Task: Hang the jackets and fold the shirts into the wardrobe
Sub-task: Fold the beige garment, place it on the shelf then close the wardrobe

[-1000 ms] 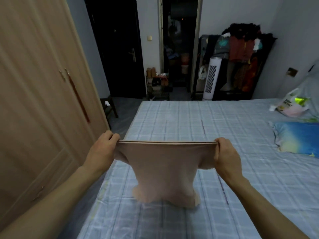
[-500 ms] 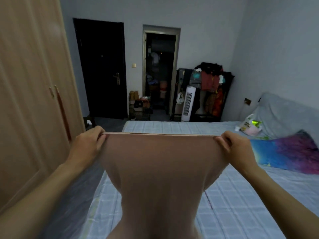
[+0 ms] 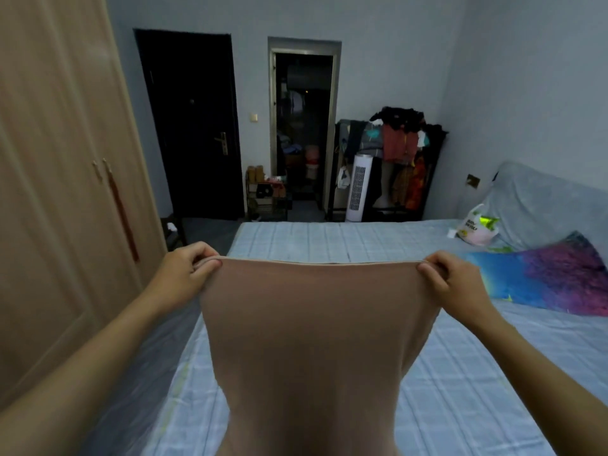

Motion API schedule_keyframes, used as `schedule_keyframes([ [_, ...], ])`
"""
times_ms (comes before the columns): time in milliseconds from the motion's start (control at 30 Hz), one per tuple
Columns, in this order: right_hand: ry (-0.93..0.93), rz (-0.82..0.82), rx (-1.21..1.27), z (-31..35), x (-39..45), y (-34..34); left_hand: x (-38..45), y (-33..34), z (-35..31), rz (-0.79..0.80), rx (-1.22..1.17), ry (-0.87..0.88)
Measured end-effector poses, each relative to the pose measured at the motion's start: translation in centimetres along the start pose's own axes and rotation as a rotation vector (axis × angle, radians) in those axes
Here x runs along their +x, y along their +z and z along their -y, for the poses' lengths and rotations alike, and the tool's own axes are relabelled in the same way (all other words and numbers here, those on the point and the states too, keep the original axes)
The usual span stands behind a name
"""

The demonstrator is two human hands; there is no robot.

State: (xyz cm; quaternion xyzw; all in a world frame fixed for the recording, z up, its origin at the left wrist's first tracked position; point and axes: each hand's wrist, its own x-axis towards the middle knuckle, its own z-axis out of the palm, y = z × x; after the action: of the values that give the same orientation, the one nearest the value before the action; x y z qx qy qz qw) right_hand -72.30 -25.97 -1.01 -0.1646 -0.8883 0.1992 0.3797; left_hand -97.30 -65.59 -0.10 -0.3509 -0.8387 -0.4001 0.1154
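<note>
Shirt (image 3: 309, 350) now hangs lifted clear of the bed (image 3: 460, 373), where a second ago its hem touched. Left hand (image 3: 184, 274) at nine o'clock and right hand (image 3: 450, 281) at three each pinch a top corner. Likely shaken out for folding; wardrobe (image 3: 59, 192) at nine o'clock stays closed.

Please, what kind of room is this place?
Most likely a bedroom in a home: a bed with a checked sheet, a wooden wardrobe beside it, and a rack of clothes against the far wall.
</note>
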Motion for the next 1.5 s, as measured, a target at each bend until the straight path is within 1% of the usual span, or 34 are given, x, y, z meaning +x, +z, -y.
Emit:
schedule_keyframes([
  [133,0.019,0.058,0.017,-3.3,-1.3,0.9,-0.5,2.8,-0.3,0.027,0.031,0.016],
  [233,-0.01,0.103,0.023,-6.0,-1.5,1.4,-0.3,4.7,-0.8,0.031,0.085,0.051],
  [367,-0.106,0.259,0.007,-9.0,-0.9,1.6,-0.2,6.6,-0.6,0.026,0.181,0.149],
  [467,-0.115,0.327,0.017,-10.5,-0.2,2.3,-0.4,7.8,-0.1,0.029,0.191,0.116],
  [567,-0.111,0.334,-0.009,-12.0,0.7,4.0,0.2,9.2,1.5,0.016,0.199,0.081],
  [700,-0.068,0.346,-0.04,-13.2,2.9,7.3,3.3,11.8,4.7,0.025,0.183,0.064],
  [900,0.049,0.284,-0.089,-14.8,9.7,14.1,11.8,15.5,10.0,0.041,0.164,-0.009],
  [1000,0.132,0.189,-0.078,-15.2,14.3,17.4,17.5,16.2,12.3,0.034,0.199,-0.016],
  [1067,0.141,0.103,-0.074,-15.1,18.0,18.7,21.4,15.6,13.1,-0.018,0.216,-0.009],
  [1167,0.081,-0.011,-0.061,-13.8,23.5,18.8,26.8,13.5,13.1,-0.12,0.229,0.044],
  [1267,0.007,-0.105,-0.017,-11.7,27.6,17.5,30.5,11.2,12.0,-0.216,0.224,0.107],
  [1400,-0.045,-0.175,0.041,-10.3,29.2,16.1,31.6,9.2,10.4,-0.289,0.153,0.212],
  [1500,-0.072,-0.147,0.063,-9.9,28.5,14.9,30.1,8.5,9.7,-0.294,0.117,0.224],
])
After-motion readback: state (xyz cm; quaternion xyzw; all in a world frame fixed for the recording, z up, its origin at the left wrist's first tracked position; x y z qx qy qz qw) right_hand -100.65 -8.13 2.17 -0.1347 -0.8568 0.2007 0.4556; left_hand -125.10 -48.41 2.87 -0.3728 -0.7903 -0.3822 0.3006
